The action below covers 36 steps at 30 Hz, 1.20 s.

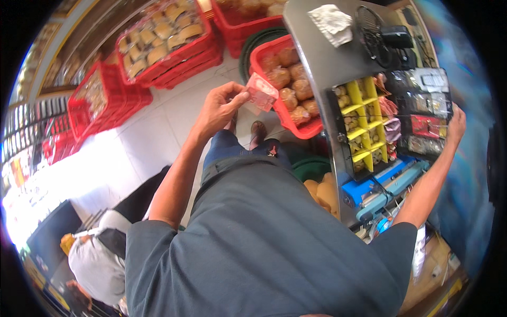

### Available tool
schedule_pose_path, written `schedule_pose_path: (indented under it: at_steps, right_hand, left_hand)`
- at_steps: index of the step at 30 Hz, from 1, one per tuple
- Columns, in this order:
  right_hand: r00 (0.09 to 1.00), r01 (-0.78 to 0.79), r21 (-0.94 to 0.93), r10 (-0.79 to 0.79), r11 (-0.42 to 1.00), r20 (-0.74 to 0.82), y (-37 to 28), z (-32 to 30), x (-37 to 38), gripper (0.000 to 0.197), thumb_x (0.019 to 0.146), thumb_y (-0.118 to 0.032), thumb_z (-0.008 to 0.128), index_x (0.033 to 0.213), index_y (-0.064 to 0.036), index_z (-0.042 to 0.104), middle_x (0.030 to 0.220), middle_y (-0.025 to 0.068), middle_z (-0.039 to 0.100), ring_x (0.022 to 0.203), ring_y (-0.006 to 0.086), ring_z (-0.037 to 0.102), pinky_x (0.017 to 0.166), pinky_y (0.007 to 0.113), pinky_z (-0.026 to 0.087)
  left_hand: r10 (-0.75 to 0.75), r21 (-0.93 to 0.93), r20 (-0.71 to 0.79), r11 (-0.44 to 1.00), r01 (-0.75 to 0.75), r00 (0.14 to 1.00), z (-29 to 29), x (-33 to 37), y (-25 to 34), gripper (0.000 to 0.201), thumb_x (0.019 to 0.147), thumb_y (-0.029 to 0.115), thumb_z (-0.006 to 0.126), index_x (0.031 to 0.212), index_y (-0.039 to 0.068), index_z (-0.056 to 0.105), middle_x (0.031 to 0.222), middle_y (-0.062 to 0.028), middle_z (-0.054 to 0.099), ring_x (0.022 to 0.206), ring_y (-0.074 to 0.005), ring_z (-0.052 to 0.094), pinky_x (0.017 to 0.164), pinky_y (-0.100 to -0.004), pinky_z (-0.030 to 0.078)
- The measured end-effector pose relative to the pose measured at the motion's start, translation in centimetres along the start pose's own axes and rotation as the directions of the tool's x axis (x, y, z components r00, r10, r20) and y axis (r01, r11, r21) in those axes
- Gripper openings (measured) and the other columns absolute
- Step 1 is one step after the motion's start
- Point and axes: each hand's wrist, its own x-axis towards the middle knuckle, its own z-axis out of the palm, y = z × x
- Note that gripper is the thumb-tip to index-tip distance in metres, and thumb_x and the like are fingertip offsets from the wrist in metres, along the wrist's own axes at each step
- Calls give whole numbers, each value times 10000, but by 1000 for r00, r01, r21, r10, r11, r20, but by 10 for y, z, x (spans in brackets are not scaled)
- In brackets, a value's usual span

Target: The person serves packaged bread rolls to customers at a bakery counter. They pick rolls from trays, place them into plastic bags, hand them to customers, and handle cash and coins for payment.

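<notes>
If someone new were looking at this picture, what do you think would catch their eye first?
Probably the reddish banknotes in the left hand, held out above the picture's centre. Next might come the bright red basket of round buns, just right of them. Farther right, a yellow divided tray sits on the counter.

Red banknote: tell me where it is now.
In the head view's upper middle, the red banknote is pinched in the left hand, beside the red bun basket's left rim.
</notes>
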Motion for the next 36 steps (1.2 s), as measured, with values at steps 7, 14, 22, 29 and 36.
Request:
schedule_pose_path:
  at_steps: [7,14,22,29,36]
  right_hand:
    - [997,-39,-42,36,998,-66,-17,22,4,517,997,-466,603,1236,-31,748,1226,199,756,1180,370,689,1052,435,490]
    - [996,-46,-96,53,994,71,-74,-13,-57,524,1051,-434,508,1238,2,731,1238,218,748,1184,388,681,1035,499,502]
    - [728,304,360,-459,882,509,-542,73,-306,239,1070,-133,613,1239,-20,738,1217,81,743,1146,170,658,1035,329,498]
    - [48,-369,772,-818,518,573,-856,235,-516,182,989,-150,713,1087,1,737,1533,173,567,1340,283,585,1154,435,435]
    - [-325,-382,681,-780,625,534,-1090,324,-629,197,1008,-168,726,1051,23,755,1010,72,771,909,111,685,846,294,548]
  left_hand:
    - [-101,-13,-95,995,100,990,-7,-45,-13,224,1054,211,668,1108,2,727,930,-13,717,877,-68,619,777,-282,514]
    - [-23,185,-191,981,59,981,-77,-91,-48,249,1082,203,617,1184,-10,696,1009,-33,712,954,-110,622,890,-300,516]
    - [-85,84,-288,990,114,954,-259,-182,-44,232,1075,165,587,1184,-11,694,1003,-50,719,945,-109,634,885,-315,526]
    - [-21,-143,-525,988,-63,851,-409,-255,-46,209,1092,121,555,1191,-9,685,1033,-30,702,968,-106,626,911,-309,534]
    - [-72,-158,-790,984,-88,609,-559,-303,-98,225,1057,159,626,1158,-26,703,896,-41,697,832,-85,602,777,-294,520]
